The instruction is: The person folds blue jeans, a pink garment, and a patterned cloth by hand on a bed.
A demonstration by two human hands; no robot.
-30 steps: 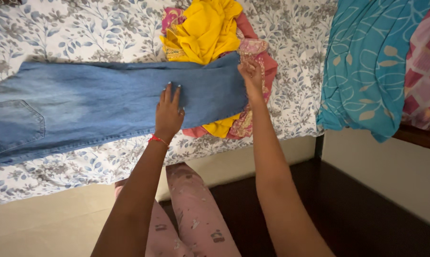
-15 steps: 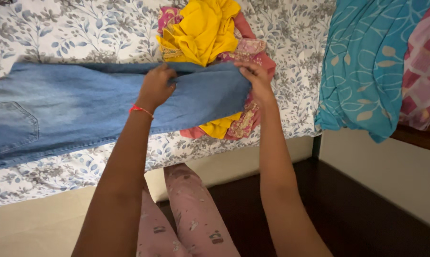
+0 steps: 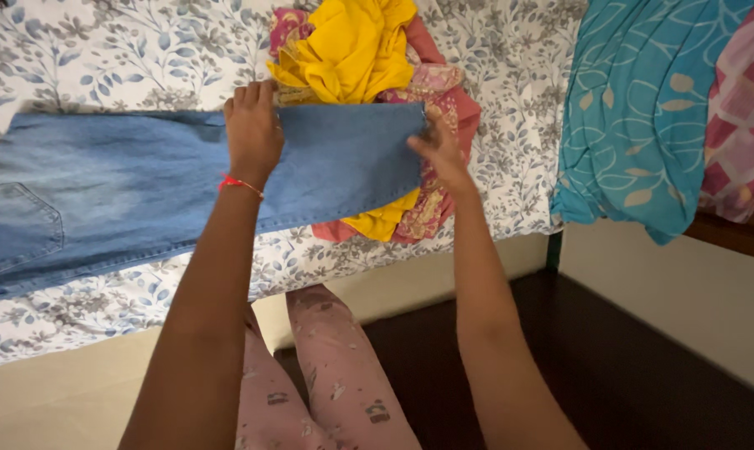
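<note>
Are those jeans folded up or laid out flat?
Laid out flat: the jeans stretch along the bed, the left hand on their top edge, the right hand at the hem.
</note>
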